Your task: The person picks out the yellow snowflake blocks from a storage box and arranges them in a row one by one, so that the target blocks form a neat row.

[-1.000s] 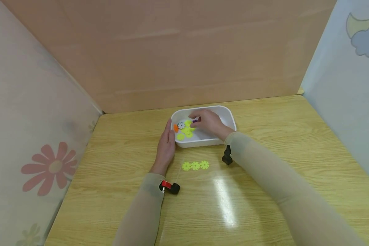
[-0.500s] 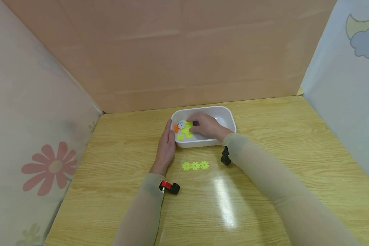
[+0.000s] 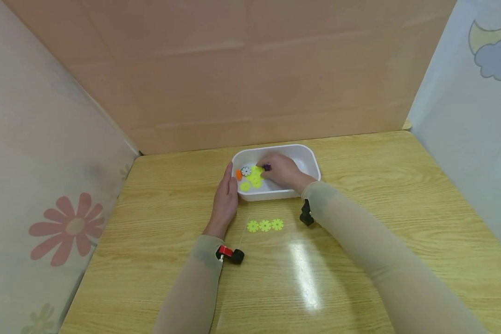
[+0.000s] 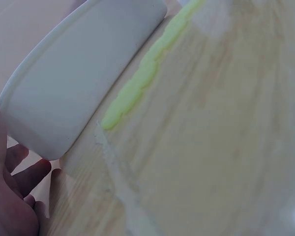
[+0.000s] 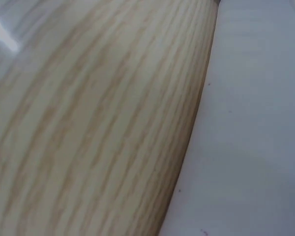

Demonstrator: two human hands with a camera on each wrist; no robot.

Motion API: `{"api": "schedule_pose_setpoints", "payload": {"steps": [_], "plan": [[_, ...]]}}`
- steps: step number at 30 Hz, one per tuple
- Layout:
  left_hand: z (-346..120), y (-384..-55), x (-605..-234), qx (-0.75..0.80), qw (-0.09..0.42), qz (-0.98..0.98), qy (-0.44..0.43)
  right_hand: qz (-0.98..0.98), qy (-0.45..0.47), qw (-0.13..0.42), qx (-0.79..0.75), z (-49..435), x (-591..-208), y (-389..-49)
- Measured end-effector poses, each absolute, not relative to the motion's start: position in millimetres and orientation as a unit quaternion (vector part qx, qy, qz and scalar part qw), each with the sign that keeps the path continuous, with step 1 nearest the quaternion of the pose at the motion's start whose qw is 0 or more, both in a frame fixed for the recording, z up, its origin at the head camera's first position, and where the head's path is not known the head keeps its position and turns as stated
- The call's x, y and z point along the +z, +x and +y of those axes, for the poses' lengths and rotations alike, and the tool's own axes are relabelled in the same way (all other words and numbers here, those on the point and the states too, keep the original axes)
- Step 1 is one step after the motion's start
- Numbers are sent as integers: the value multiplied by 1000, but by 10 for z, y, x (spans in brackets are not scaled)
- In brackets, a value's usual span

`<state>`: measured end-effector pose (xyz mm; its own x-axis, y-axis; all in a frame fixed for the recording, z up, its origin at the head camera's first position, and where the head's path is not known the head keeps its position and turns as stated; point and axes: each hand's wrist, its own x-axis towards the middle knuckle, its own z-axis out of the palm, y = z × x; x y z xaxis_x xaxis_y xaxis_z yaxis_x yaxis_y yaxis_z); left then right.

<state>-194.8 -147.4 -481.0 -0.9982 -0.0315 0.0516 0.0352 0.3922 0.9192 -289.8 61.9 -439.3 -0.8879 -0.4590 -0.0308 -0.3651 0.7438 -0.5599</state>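
A white plastic tray [image 3: 306, 160] stands near the back of the table. Along its left end lies my left hand [image 3: 224, 202], fingers stretched against the outer wall; the left wrist view shows its fingertips [image 4: 34, 174] by the tray's corner. My right hand [image 3: 285, 170] reaches inside with bent fingers, over several yellow-green notched discs [image 3: 255, 178]. A dark purple piece [image 3: 267, 167] shows in the gap between its thumb and fingers; whether they pinch anything is unclear. A white disc [image 3: 246, 171] and an orange piece [image 3: 239, 175] lie at the tray's left.
In front of the tray, a row of 3 yellow-green notched discs [image 3: 265, 226] lies side by side on the wooden table [image 3: 158, 260]. Board walls rise behind and on both sides. The right wrist view has only the tray wall [image 5: 246, 137] and tabletop.
Inside the tray my right hand has dipped lower, then shifted slightly right, and the purple piece shows a little further right. My left hand has stayed against the tray.
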Motion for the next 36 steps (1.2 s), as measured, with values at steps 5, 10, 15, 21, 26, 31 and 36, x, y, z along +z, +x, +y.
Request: {"api": "schedule_pose_setpoints", "payload": {"steps": [5,10,15,21,26,31,36], "plan": [[-1469,-1957,-4822,-556,30,-831,-4,935,-224,74,-265,631,-4408,-2905],[-1469,-1967,-4832,-555,29,-831,-1,938,-217,72,-259,631,-4427,-2914],[-1474,-1969,-4839,-550,31,-834,-2,943,-212,64,-250,626,-4418,-2898],[-1472,-1963,-4834,-551,32,-834,-2,947,-207,53,-241,625,-4408,-2890],[-1476,-1964,-4836,-552,32,-833,-5,949,-199,49,-240,627,-4416,-2896],[-1477,-1962,-4839,-551,33,-834,-5,948,-196,52,-246,631,-4412,-2887],[-1476,-1959,-4837,-551,34,-834,-4,949,-189,56,-247,632,-4391,-2877]]}}
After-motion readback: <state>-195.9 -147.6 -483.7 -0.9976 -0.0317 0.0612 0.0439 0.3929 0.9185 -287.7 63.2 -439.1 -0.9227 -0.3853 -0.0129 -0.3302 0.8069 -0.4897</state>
